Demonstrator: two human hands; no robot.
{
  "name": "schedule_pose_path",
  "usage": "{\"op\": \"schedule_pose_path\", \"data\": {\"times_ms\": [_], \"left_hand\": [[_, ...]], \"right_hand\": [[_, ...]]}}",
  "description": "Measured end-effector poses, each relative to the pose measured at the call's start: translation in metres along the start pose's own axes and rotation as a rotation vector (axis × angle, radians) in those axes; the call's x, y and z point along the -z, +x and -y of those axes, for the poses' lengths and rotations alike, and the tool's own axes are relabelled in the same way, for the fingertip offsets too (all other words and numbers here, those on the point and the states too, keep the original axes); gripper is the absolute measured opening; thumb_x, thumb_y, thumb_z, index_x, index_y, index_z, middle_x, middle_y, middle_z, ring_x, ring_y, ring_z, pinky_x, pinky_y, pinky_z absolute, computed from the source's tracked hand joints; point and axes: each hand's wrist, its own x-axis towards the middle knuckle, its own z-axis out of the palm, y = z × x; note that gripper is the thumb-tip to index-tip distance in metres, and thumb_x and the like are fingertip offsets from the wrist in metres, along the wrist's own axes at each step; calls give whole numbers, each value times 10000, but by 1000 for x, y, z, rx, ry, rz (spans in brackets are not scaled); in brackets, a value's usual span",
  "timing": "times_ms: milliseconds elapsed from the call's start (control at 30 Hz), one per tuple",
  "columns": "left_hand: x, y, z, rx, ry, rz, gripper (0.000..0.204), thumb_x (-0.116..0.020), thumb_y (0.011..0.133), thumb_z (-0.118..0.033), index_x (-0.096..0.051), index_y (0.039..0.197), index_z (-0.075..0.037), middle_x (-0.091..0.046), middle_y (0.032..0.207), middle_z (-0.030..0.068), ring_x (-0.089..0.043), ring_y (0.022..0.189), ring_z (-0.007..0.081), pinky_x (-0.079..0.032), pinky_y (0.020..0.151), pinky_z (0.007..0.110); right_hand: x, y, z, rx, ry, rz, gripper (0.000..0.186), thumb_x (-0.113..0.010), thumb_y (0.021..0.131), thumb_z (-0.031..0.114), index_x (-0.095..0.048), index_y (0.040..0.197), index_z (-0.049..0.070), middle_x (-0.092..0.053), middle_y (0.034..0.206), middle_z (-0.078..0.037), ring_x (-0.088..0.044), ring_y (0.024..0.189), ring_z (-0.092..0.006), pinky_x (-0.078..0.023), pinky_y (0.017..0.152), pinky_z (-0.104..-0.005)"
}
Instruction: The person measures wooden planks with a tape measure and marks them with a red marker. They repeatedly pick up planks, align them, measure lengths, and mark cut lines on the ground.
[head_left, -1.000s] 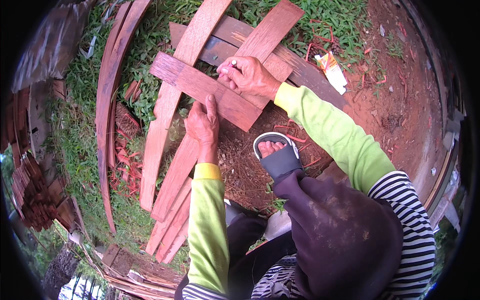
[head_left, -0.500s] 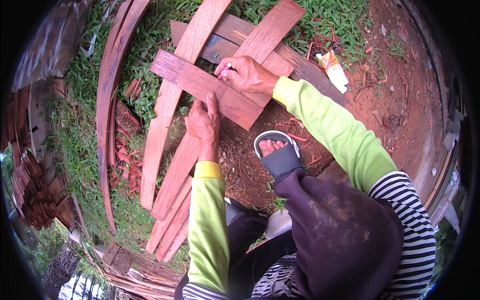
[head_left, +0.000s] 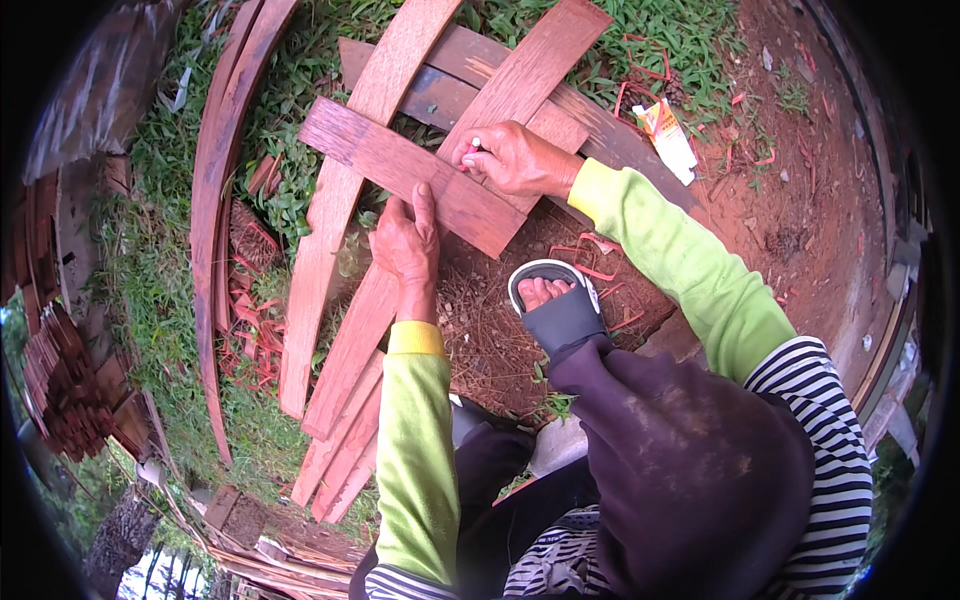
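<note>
A short reddish-brown board (head_left: 375, 155) lies slantwise across longer planks. My left hand (head_left: 405, 240) grips its near edge, thumb on top and fingers curled, partly hidden below. My right hand (head_left: 515, 160) is closed in a pinch around a slim pen-like stick (head_left: 475, 144); only its pale end shows clearly. That hand is at the far edge of the short board, over a plank (head_left: 540, 65) slanting away to the upper right. Under the short board's left part runs a long pale plank (head_left: 325, 235).
Dark curved-looking planks (head_left: 225, 150) lie on grass to the left. More boards (head_left: 345, 440) fan out near my left forearm. A weathered board (head_left: 610, 125) and a white-and-yellow packet (head_left: 665, 140) are at the upper right. My sandalled foot (head_left: 555, 300) stands on the dirt.
My right hand has shifted a little right and toward me along the short board's far edge, still pinching the stick. The left hand and the board have stayed put.
</note>
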Motion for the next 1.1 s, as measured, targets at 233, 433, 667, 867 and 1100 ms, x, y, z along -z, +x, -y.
{"op": "schedule_pose_path", "data": {"times_ms": [233,433,667,867,1100], "left_hand": [[1,0,-1,42,1,18,563,-511,908,-596,-634,772,-64,-657,700,155,-623,682,367,-443,700,442],[0,1,3,24,-3,-6,567,-519,901,-600,-628,750,-65,-657,708,155,-616,678,379,-453,689,455],[-3,1,4,7,-14,-38,565,-534,896,-593,-614,725,-60,-649,699,161,-612,664,381,-451,667,464],[-3,0,3,-1,10,-47,563,-538,897,-586,-605,709,-59,-643,687,161,-601,647,382,-447,669,461],[-3,0,4,0,19,-35,560,-535,900,-587,-609,724,-60,-642,679,158,-610,652,375,-444,676,453]], "right_hand": [[0,-26,2,41,7,-25,153,-572,895,127,-628,879,-15,-649,784,-219,-661,792,-369,-515,717,-403],[2,9,15,35,54,-89,153,-554,916,96,-636,974,-19,-696,846,-154,-691,825,-236,-533,740,-352],[-10,29,0,21,98,-70,204,-540,928,134,-651,1002,-21,-705,929,-185,-693,899,-295,-538,812,-370],[-12,29,0,15,87,-65,205,-538,930,138,-649,997,-21,-701,924,-188,-692,899,-298,-538,807,-372],[-10,30,2,52,-33,-40,175,-533,924,92,-633,1009,-23,-701,897,-188,-699,861,-274,-545,771,-364]]}}
